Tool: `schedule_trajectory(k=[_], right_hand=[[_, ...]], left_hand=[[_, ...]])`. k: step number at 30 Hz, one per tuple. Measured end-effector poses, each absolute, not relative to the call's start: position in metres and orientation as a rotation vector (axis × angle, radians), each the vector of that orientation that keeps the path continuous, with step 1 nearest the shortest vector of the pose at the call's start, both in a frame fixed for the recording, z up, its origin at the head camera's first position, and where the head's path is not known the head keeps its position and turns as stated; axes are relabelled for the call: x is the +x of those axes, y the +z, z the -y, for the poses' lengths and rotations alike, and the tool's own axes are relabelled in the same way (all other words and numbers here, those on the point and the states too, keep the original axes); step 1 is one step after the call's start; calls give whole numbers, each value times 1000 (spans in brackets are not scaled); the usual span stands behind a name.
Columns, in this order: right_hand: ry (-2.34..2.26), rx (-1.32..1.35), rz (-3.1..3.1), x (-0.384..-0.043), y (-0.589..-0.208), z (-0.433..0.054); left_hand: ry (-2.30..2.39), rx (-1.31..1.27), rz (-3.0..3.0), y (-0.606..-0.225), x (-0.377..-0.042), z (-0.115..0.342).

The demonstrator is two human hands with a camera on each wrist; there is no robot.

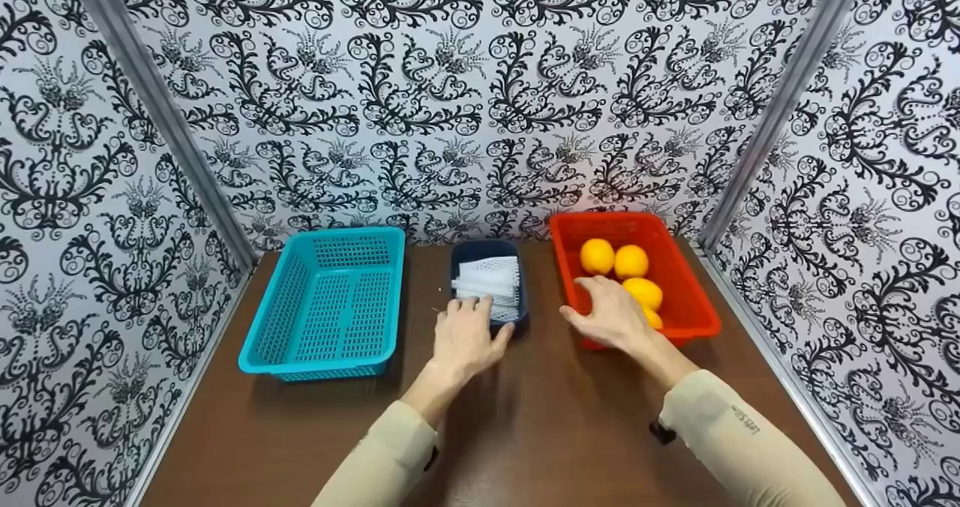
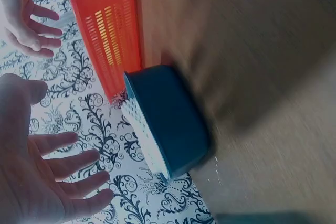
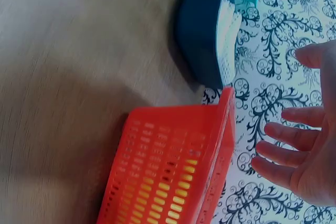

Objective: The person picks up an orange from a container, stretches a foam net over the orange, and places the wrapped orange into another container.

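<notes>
My left hand (image 1: 468,340) hovers over the near end of a small dark blue tub (image 1: 489,249), fingers spread and holding nothing. White mesh netting (image 1: 487,278) lies folded inside that tub. In the left wrist view, a gap shows between the fingers and the tub (image 2: 170,119). Above the left side of a red basket (image 1: 686,297) is my right hand (image 1: 611,313), its fingers apart and nothing in them. Several yellow-orange round fruits, perhaps lemons or oranges (image 1: 598,256), sit in the red basket; the hand partly hides the nearest one.
To the left stands a turquoise perforated basket (image 1: 322,304) with nothing in it. All three containers stand on a brown table (image 1: 525,447) toward the back. Patterned black-and-white walls (image 1: 465,102) enclose the back and both sides.
</notes>
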State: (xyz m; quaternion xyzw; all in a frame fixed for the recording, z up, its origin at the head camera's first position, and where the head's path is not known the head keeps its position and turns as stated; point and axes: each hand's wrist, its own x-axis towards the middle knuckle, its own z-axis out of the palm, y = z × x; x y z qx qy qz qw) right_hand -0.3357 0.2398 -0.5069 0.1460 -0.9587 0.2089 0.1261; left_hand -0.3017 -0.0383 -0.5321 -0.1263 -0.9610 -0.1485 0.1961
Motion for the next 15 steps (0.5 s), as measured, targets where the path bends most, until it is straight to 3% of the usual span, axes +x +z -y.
schedule_trajectory(k=[15], right_hand=[[528, 356, 2803, -352, -509, -277]], left_hand=[[-298, -570, 2637, -535, -306, -3]])
